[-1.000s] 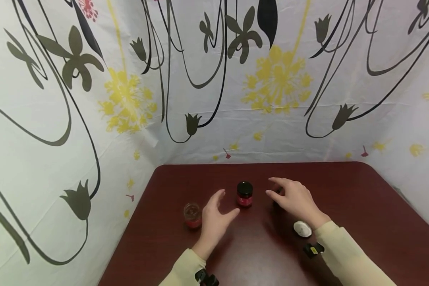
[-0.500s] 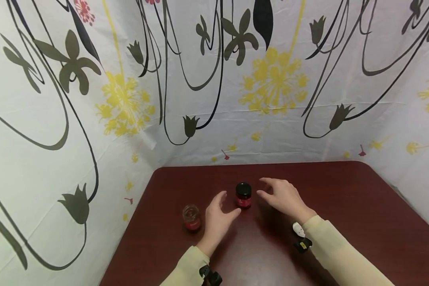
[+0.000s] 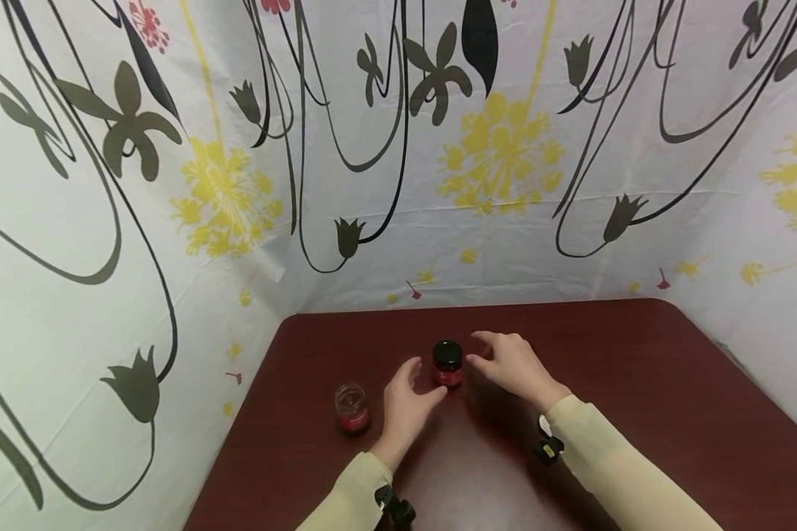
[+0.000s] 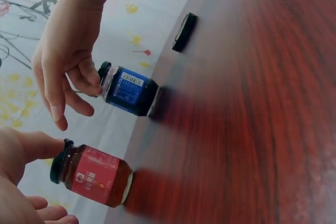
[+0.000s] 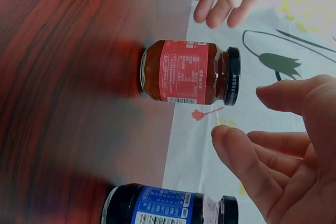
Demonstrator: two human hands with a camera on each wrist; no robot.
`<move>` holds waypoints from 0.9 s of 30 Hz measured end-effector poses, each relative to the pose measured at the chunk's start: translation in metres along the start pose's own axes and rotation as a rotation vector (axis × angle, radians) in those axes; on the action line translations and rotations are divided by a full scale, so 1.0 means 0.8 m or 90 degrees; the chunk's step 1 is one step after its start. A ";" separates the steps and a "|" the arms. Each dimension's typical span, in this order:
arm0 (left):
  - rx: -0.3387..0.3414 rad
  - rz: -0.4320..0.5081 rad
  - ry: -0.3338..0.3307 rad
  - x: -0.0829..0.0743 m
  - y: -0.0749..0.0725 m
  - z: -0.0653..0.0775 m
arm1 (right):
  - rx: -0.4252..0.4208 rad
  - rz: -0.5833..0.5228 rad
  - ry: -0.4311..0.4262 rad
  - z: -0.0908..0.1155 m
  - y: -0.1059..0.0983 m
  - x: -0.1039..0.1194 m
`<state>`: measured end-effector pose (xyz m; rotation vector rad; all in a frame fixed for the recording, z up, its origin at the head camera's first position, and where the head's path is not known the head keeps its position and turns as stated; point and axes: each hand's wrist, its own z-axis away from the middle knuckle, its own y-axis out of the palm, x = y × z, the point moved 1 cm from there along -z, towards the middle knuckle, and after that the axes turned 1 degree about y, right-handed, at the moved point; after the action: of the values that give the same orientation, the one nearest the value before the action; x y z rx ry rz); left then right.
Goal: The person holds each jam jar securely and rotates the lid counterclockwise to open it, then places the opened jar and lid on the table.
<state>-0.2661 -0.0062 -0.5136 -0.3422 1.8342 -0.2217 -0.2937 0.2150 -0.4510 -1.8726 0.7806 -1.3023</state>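
Between my two hands stands an upright jar with a red label and black lid [image 3: 448,365]. My left hand [image 3: 406,409] is just left of it, fingers loosely bent and thumb apart, holding nothing; in the left wrist view its thumb overlaps the lid's edge. My right hand [image 3: 514,370] hovers to the jar's right, thumb and fingers spread with a gap between them. A blue-labelled jar with a dark lid [image 4: 128,90] stands by the right hand, which hides it in the head view. Left of my left hand sits a lidless glass jar with a red label [image 3: 353,409].
A loose lid [image 4: 185,32] lies on the dark red-brown table [image 3: 604,346], its white inside partly hidden by my right wrist in the head view. Patterned cloth [image 3: 385,280] hangs around the back and sides of the table.
My right hand has moved left, closer to the black-lidded red jar. The left hand has shifted slightly toward the same jar. The head view has turned a little.
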 end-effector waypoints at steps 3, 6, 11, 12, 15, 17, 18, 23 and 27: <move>0.004 0.021 -0.018 0.005 0.003 -0.005 | 0.010 -0.009 0.002 -0.003 0.003 0.002; 0.009 0.028 -0.033 0.009 0.007 -0.009 | 0.017 -0.012 0.002 -0.005 0.005 0.003; 0.023 0.021 -0.044 0.015 0.014 -0.014 | 0.027 -0.008 0.006 -0.009 0.009 0.002; 0.025 0.023 -0.045 0.016 0.015 -0.014 | 0.027 -0.009 0.006 -0.010 0.010 0.002; 0.027 0.033 -0.046 0.019 0.019 -0.016 | 0.027 -0.016 0.002 -0.012 0.012 0.003; 0.030 0.038 -0.048 0.022 0.021 -0.018 | 0.033 -0.020 0.000 -0.014 0.014 0.003; 0.032 0.040 -0.050 0.023 0.022 -0.019 | 0.038 -0.022 0.000 -0.014 0.014 0.004; 0.044 0.033 -0.047 0.027 0.027 -0.023 | 0.047 -0.022 0.001 -0.016 0.016 0.004; 0.048 0.025 -0.030 0.028 0.030 -0.028 | 0.045 -0.018 -0.009 -0.017 0.018 0.005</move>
<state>-0.2961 0.0077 -0.5353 -0.2569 1.7792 -0.2524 -0.3068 0.2009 -0.4579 -1.8421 0.6941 -1.3162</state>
